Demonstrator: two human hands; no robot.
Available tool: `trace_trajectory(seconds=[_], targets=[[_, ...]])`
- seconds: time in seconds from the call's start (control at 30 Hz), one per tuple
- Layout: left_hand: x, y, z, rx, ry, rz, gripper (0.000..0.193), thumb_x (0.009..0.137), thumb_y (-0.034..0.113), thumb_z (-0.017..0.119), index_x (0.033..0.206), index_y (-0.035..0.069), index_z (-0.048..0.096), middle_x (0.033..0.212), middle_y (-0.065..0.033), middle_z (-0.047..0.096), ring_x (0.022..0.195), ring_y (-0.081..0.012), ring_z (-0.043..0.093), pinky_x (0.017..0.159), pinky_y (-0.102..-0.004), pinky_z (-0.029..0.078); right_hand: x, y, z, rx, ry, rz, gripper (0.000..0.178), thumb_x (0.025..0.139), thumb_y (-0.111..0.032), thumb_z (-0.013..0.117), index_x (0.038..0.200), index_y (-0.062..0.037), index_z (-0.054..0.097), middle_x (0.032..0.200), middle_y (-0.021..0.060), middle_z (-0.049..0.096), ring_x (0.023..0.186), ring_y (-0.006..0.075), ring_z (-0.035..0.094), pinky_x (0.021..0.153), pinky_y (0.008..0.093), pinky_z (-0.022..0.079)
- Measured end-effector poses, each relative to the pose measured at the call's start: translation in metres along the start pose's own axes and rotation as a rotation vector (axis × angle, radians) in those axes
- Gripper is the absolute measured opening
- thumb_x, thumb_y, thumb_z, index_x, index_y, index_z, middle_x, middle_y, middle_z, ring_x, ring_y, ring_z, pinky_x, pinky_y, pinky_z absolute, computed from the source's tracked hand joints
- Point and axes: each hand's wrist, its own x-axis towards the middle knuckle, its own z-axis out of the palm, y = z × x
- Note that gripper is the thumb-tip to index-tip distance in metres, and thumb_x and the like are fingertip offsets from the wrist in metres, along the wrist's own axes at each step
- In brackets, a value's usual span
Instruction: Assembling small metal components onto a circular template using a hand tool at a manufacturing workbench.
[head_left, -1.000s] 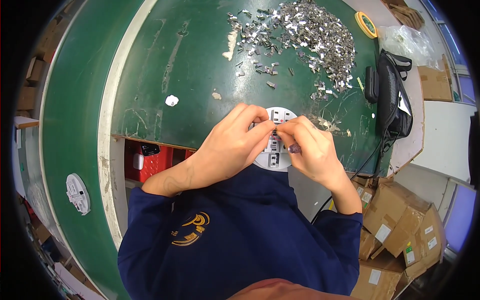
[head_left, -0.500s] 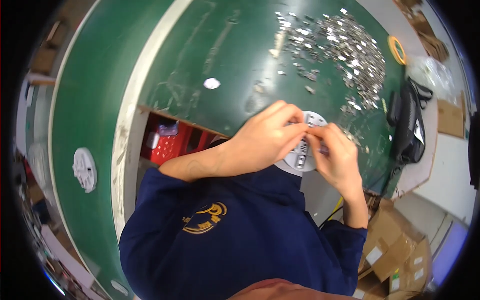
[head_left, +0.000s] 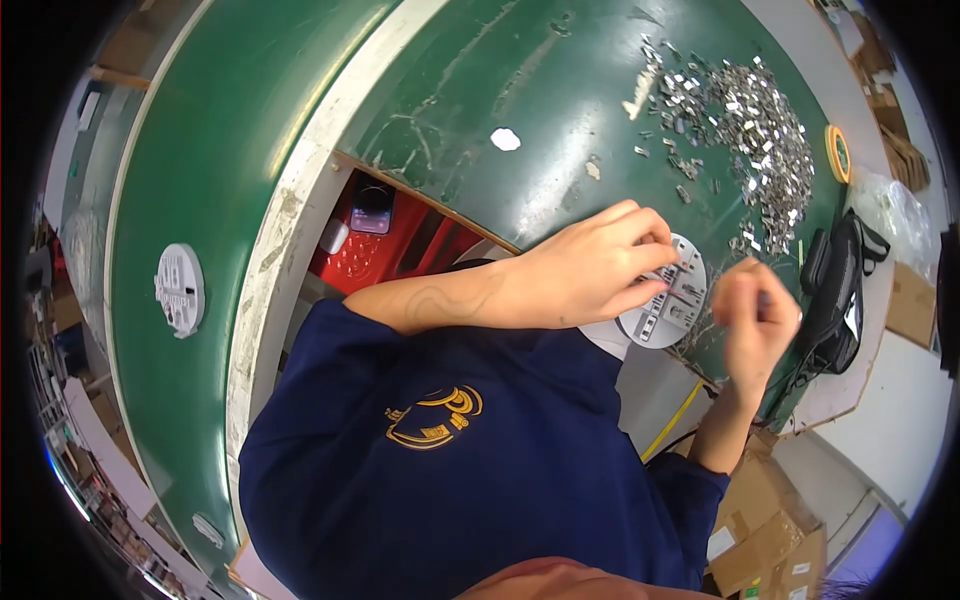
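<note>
Round pale-grey plastic disc with rectangular slots [head_left: 680, 310]: at the near edge of the green, scuffed desk [head_left: 565, 100], in front of the person's navy shirt [head_left: 540, 490]. Left hand [head_left: 605, 265] over the disc's left part, fingers bent, thumb apart from the forefinger; cannot tell whether they grasp anything. Right hand [head_left: 752, 325] just beside the disc on its right, raised, fingers curled inward (blurred); contents, if any, cannot be made out.

Farther out on the desk: a broad heap of small, shiny silver-and-dark metal pieces [head_left: 765, 140], strays on its left side. Flat white irregular scrap [head_left: 506, 139] left of the heap. Yellow ring-shaped roll [head_left: 838, 154] to its right; black fabric bag [head_left: 835, 300] near the right edge.

Below desk level, left: red plastic container [head_left: 350, 262], dark phone [head_left: 372, 205] with it. Far left: second pale-grey disc [head_left: 180, 285] on a long green surface [head_left: 250, 130].
</note>
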Motion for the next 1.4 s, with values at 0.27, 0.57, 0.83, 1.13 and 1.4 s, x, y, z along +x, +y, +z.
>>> trace_trajectory(seconds=[0.27, 0.57, 0.83, 1.13, 1.4], targets=[[0.008, 0.017, -0.01, 0.096, -0.134, -0.033, 0.086, 0.07, 0.035, 0.082, 0.132, -0.009, 0.043, 0.134, -0.0249, 0.043, 0.124, -0.0401, 0.042, 0.104, -0.0455, 0.038, 0.034, -0.013, 0.015, 0.902, 0.077, -0.08, 0.054, 0.104, -0.04, 0.03, 0.058, -0.0117, 0.032, 0.054, -0.0003, 0.031, 0.05, 0.0129, 0.032, 0.043, 0.0289, 0.034], [0.013, 0.02, -0.005, 0.227, -0.231, -0.044, 0.098, 0.063, 0.039, 0.084, 0.133, -0.014, 0.039, 0.134, -0.0266, 0.043, 0.127, -0.0413, 0.041, 0.107, -0.047, 0.035, 0.028, -0.001, 0.025, 0.825, 0.076, -0.048, 0.057, 0.102, -0.046, 0.032, 0.057, -0.012, 0.029, 0.05, -0.0006, 0.03, 0.048, 0.0126, 0.028, 0.039, 0.0284, 0.03], [0.017, 0.018, 0.0, 0.268, -0.227, -0.018, 0.099, 0.064, 0.041, 0.083, 0.134, -0.014, 0.038, 0.134, -0.0259, 0.043, 0.127, -0.0402, 0.041, 0.107, -0.0467, 0.035, 0.023, 0.011, 0.027, 0.871, 0.095, -0.035, 0.057, 0.103, -0.044, 0.03, 0.056, -0.0121, 0.028, 0.046, -0.0003, 0.027, 0.045, 0.0121, 0.023, 0.037, 0.0295, 0.023], [0.012, 0.014, 0.002, 0.28, -0.22, -0.013, 0.098, 0.066, 0.042, 0.082, 0.134, -0.013, 0.038, 0.134, -0.0254, 0.044, 0.127, -0.0399, 0.041, 0.107, -0.0458, 0.036, 0.028, 0.002, 0.023, 0.909, 0.152, -0.13, 0.051, 0.102, -0.038, 0.031, 0.058, -0.0117, 0.027, 0.047, -0.0007, 0.024, 0.045, 0.0111, 0.024, 0.037, 0.0275, 0.023], [0.014, 0.016, 0.001, 0.283, -0.21, -0.003, 0.097, 0.066, 0.042, 0.082, 0.133, -0.013, 0.039, 0.133, -0.0257, 0.044, 0.126, -0.0396, 0.042, 0.107, -0.0454, 0.036, 0.038, 0.005, -0.002, 0.508, 0.139, 0.01, 0.023, 0.093, -0.012, 0.059, 0.074, 0.0005, 0.056, 0.065, 0.0095, 0.054, 0.051, 0.0172, 0.052, 0.047, 0.0317, 0.041]])
